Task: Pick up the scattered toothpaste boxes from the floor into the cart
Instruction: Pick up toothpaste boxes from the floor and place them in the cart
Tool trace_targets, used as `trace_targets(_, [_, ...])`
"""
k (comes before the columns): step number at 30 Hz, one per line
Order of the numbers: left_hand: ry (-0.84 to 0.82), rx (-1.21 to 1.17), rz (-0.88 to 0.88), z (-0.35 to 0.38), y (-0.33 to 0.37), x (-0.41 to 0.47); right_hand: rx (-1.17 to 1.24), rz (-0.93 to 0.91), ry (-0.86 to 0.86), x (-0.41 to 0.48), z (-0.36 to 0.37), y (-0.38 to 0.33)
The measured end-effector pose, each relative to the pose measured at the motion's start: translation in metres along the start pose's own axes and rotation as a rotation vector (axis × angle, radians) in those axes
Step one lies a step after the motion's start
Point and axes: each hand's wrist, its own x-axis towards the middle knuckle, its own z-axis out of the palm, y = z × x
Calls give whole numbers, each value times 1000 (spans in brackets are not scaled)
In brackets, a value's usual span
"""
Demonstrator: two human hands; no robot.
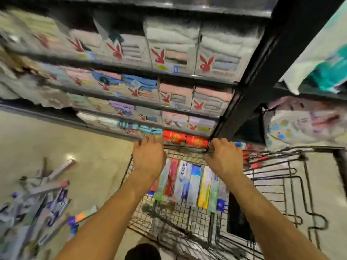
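A black wire cart (pixel 277 188) stands in front of me, and several toothpaste boxes (pixel 189 184) lie side by side in its basket. My left hand (pixel 148 156) and my right hand (pixel 223 158) both reach over the basket to its far rim. The right hand's fingers curl round the rim wire. The left hand's fingers bend over the far left corner, and its grip is blurred. More toothpaste boxes (pixel 43 201) lie scattered in a heap on the floor at the lower left.
Dark shelving (pixel 131 68) full of folded towels rises right behind the cart, with red packs (pixel 185 137) on its lowest level. A black upright post (pixel 249 76) and hanging bags (pixel 304 122) stand to the right. Beige floor (pixel 75 139) lies on the left.
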Motion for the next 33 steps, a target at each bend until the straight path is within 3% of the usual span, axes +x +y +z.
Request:
trace_targets(6, [115,-12,-84,-85,-52,-59,0,-196,-15,-15,-104,-68])
trace_targets(13, [161,-18,-342,-126,-174,-143,-27,-570,-20,-47,-145,-207])
trace_targets(24, [188,15,-747,-118,-386,-344,-15,-953,-18,-195,-125,-476])
trace_targets(33, [104,29,-875,-73,-509,-464,-15,-1086,-75,-298,-66,-607])
